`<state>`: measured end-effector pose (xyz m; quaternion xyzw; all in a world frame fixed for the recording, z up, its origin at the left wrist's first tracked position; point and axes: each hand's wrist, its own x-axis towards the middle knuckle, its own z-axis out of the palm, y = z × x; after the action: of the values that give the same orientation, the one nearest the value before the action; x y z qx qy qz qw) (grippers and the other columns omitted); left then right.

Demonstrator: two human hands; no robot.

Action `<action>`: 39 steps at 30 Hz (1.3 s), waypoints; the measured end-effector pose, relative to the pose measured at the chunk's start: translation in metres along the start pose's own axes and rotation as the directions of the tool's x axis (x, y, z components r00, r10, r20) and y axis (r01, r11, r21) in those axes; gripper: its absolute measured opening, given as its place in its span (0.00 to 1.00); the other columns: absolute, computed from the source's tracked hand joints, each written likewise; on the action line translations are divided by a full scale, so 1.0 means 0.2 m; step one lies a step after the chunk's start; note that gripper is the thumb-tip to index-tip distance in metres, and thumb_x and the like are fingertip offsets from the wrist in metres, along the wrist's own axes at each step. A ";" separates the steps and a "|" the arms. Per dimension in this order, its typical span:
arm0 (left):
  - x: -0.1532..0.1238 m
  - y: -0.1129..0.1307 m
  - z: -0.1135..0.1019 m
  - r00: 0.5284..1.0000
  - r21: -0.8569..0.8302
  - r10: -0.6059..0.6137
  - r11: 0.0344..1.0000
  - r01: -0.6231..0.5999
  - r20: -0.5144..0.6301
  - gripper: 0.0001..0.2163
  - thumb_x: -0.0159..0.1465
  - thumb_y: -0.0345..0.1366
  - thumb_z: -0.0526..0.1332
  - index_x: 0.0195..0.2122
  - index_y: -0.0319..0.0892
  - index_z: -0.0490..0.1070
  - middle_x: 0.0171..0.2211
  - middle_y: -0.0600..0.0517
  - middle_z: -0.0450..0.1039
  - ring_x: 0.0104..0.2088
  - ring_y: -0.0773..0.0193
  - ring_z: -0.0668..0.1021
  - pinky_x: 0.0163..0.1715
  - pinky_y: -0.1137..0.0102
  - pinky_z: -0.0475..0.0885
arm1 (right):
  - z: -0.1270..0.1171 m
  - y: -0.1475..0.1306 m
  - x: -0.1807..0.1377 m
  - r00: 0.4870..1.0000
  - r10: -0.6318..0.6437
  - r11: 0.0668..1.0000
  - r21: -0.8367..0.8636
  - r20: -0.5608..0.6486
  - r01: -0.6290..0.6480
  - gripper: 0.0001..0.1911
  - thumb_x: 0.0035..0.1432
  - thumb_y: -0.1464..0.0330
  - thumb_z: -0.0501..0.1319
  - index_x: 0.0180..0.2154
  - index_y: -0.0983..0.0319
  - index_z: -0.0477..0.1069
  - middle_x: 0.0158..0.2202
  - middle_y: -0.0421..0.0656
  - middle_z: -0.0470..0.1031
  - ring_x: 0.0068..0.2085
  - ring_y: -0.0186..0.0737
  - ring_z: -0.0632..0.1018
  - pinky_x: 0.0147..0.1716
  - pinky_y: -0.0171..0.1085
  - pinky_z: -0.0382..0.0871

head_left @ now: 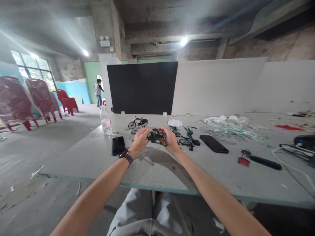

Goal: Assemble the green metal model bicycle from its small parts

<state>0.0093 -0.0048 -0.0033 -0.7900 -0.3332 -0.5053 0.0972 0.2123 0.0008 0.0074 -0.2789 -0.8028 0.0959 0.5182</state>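
Over the table [81, 157], hands [140, 141] [171, 141] clasp green bicycle frame [156, 136]

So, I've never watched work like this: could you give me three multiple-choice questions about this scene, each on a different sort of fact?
1. Where does the black model bicycle stand?
A) On the table, beyond the hands
B) On the floor
C) On a red chair

2. What colour is the small model piece held between the left hand and right hand?
A) Red
B) White
C) Green

3. How does the plastic water bottle stand?
A) Lying on its side
B) Upright
C) Held in a hand

1: A, it stands on the tabletop past the hands.
2: C, the piece shows dark green.
3: B, it stands on its base.
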 end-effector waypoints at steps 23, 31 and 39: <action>0.00 0.01 -0.03 0.994 0.114 0.076 0.990 -0.085 0.082 0.17 0.60 0.25 0.66 0.50 0.44 0.73 0.44 0.48 0.77 0.46 0.55 0.75 0.48 0.61 0.70 | -0.01 0.02 -0.01 0.999 -0.006 1.000 -0.011 0.047 0.007 0.11 0.52 0.73 0.59 0.40 0.60 0.67 0.50 0.51 0.74 0.51 0.50 0.77 0.49 0.47 0.71; -0.01 -0.01 -0.02 0.995 0.142 0.068 0.987 -0.078 0.068 0.19 0.59 0.22 0.65 0.51 0.44 0.73 0.44 0.48 0.77 0.46 0.55 0.76 0.47 0.62 0.72 | -0.01 0.00 0.00 0.994 0.085 0.993 0.080 0.061 -0.090 0.16 0.54 0.65 0.66 0.44 0.59 0.68 0.48 0.51 0.76 0.48 0.50 0.79 0.45 0.44 0.74; -0.01 -0.04 -0.02 0.990 0.142 0.077 0.986 -0.093 0.117 0.20 0.62 0.27 0.65 0.56 0.41 0.71 0.46 0.45 0.77 0.47 0.54 0.76 0.49 0.60 0.73 | -0.03 0.03 0.02 0.960 0.225 0.919 0.292 0.166 -0.266 0.19 0.56 0.61 0.66 0.48 0.59 0.67 0.51 0.52 0.76 0.53 0.49 0.78 0.50 0.48 0.75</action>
<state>0.0006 -0.0022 -0.0039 -0.8210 -0.3404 -0.4303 0.1579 0.2184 0.0079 0.0103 -0.2855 -0.7680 0.3034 0.4864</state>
